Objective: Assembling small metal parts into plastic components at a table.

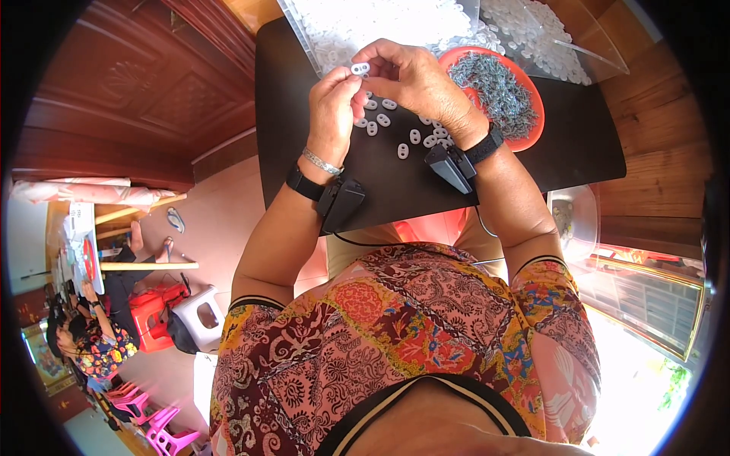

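My left hand [331, 110] pinches a small white oval plastic piece with two holes [360, 69] between thumb and fingertips, above the far part of the dark table [296, 95]. Close against that piece, the fingers of my right hand [417, 82] are curled with the index finger and thumb drawn together. Whether they grip the same piece or some small part is too fine to make out. Beneath both hands lie several similar white two-hole pieces [403, 150]. To the right of my right hand stands a red bowl [538, 114] heaped with small silvery metal parts [494, 91].
Behind my hands, a clear bin [299, 29] holds many white pieces; another clear container [601, 55] with small whitish parts stands at the far right. Black devices are strapped to both wrists. At left, another person [106, 342] sits by a red stool [152, 315].
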Motion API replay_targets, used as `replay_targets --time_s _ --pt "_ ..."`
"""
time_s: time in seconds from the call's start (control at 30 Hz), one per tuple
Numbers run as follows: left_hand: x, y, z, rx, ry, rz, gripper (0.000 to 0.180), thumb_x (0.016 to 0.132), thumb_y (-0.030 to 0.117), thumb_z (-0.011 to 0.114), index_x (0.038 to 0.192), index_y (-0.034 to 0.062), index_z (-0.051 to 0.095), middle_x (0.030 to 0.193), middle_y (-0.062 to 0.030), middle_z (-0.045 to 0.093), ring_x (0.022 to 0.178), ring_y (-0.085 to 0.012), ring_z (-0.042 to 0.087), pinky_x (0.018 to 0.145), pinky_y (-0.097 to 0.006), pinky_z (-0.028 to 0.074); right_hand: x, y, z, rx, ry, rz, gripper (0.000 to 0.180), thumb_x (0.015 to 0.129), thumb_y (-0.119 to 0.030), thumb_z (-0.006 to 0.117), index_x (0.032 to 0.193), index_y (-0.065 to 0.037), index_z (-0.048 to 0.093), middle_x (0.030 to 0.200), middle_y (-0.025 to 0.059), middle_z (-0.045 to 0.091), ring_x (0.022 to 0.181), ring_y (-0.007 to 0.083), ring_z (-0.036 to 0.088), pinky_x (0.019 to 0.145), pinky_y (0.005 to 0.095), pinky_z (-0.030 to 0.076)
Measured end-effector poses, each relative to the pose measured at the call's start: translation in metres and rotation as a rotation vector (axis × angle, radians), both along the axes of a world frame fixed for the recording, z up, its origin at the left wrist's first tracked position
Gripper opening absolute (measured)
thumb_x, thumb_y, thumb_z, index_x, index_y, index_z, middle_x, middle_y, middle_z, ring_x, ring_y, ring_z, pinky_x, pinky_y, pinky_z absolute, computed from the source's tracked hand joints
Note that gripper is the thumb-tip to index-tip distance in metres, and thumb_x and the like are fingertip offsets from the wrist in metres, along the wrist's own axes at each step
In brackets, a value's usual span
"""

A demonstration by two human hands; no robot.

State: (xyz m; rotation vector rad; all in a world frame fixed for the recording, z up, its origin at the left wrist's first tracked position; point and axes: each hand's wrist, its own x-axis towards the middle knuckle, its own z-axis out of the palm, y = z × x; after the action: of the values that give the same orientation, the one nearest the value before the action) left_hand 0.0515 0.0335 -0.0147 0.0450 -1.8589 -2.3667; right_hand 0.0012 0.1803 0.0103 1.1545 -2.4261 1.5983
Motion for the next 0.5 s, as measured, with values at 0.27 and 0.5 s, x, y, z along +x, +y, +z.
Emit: replay_targets --time_s 0.27,0.5 --pt "-0.0015 0.0000 -0.0018 0.005 -0.002 0.001 0.015 0.085 0.014 0.051 0.082 0.0013 0.059 0.060 -0.0015 0.053 0.045 -0.0063 0.044 0.041 -0.019 0.034 -0.0008 0.0003 -0.0011 0.015 0.011 -0.006 0.027 0.078 -0.007 0.068 0.103 -0.002 0.060 0.076 0.0002 0.061 0.071 0.0057 0.056 0.063 0.0212 0.047" --pt "-0.0019 0.0007 -0.0026 0.014 -0.009 0.012 0.015 0.084 0.014 0.051 0.082 0.0018 0.059 0.060 -0.0019 0.053 0.045 -0.0065 0.044 0.040 -0.019 0.034 -0.0004 0.0006 -0.0006 0.037 0.022 -0.009 0.027 0.078 -0.006 0.067 0.103 -0.002 0.060 0.076 0.0012 0.061 0.071 0.0067 0.057 0.064 0.0222 0.048"
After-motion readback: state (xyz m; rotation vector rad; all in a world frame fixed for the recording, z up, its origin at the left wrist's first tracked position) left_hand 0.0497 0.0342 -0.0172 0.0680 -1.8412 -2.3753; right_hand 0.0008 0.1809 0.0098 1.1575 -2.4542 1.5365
